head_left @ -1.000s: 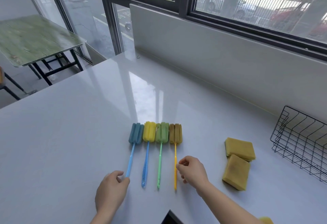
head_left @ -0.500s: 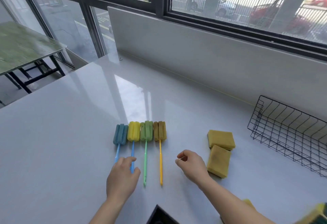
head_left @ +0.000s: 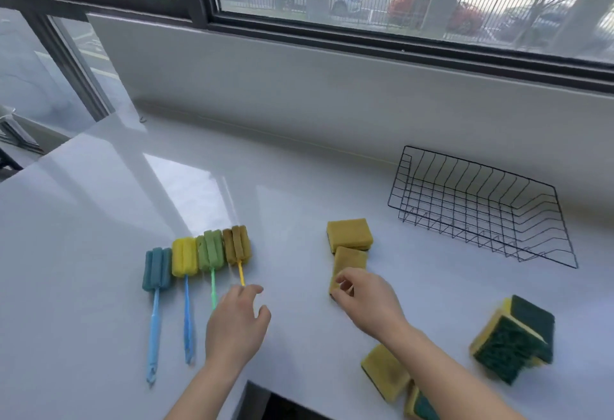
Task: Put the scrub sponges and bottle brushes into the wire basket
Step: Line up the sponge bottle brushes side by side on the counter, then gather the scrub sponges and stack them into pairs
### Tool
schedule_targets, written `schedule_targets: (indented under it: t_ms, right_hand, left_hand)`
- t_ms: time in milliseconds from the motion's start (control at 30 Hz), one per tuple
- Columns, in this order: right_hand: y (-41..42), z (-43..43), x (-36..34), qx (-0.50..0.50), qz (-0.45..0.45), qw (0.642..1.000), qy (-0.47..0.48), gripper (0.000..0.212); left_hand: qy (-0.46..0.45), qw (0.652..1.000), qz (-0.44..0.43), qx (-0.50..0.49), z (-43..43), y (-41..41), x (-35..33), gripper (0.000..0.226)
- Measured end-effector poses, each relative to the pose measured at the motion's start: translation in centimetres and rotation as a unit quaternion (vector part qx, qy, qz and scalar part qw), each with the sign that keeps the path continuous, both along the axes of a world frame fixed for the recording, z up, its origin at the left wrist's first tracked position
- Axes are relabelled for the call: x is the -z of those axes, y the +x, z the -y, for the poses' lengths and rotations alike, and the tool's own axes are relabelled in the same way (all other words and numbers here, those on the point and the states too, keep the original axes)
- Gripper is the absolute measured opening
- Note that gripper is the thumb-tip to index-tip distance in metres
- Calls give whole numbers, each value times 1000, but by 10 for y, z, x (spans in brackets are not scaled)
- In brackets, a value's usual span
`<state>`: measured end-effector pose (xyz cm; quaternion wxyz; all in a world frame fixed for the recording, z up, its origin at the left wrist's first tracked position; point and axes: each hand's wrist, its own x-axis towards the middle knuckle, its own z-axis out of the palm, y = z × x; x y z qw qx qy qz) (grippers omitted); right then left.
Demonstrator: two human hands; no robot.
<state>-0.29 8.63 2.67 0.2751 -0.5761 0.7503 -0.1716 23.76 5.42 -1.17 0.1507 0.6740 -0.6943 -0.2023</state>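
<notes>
Four bottle brushes lie side by side on the white counter: a blue brush (head_left: 156, 268), a yellow-headed brush (head_left: 184, 260), a green brush (head_left: 209, 253) and a brown-headed brush (head_left: 236, 247). My left hand (head_left: 236, 326) hovers over the green and orange handles with fingers apart. Two yellow scrub sponges lie mid-counter, a far sponge (head_left: 349, 235) and a near sponge (head_left: 350, 262). My right hand (head_left: 365, 300) pinches the near sponge's front end; it still lies flat. The empty wire basket (head_left: 481, 168) stands at the right rear.
A stack of green-and-yellow sponges (head_left: 513, 336) sits at the right front. Two more sponges (head_left: 385, 376) lie at the counter's front edge under my right forearm. A low white wall and window run behind the counter.
My left hand has slid right from the blue handles to the green and orange ones. My right hand has reached right onto the near sponge. The view has swung right.
</notes>
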Motion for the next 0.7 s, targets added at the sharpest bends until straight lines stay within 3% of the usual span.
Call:
schedule_targets:
  t_ms: [200, 433, 533, 700]
  right_hand:
    - [-61, -51, -13, 77, -13, 996, -33, 21]
    - [-108, -104, -12, 140, -9, 990, -7, 25]
    - [-106, -116, -5, 109, -12, 993, 42, 39]
    - [-74, -115, 8, -27, -78, 993, 80, 82]
  left_hand:
    - [17, 995, -30, 95, -13, -60, 3, 31]
    - [3, 987, -28, 159, -20, -111, 6, 43]
    - [-12, 985, -14, 171, -14, -133, 4, 57]
    - [14, 980, 98, 171, 11, -170, 7, 76]
